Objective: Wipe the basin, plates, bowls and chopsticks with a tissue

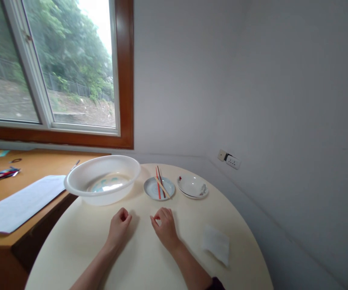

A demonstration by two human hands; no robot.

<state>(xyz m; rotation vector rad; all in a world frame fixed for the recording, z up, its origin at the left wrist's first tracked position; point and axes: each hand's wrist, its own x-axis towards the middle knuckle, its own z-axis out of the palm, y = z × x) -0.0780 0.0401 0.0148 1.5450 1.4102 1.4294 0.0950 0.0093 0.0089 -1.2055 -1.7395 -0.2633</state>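
My left hand (119, 226) rests on the pale round table (143, 262) with its fingers curled in a loose fist and nothing in them. To its right, my right hand (164, 227) lies with curled fingers too, also without anything in it. Beyond the left hand stands a translucent plastic basin (80, 189) with some water at its bottom. Several chopsticks (158, 184), red, dark and light wood, lie across a bluish plate (148, 188) just past the right hand. Beside that plate sit stacked white bowls (192, 186) with a floral pattern.
A folded white cloth or tissue (216, 245) lies on the table at the right. On the left, a wooden desk (37, 161) bears a sheet of white paper (25, 201) and several pens (7, 173). A wall socket (232, 161) is behind the table.
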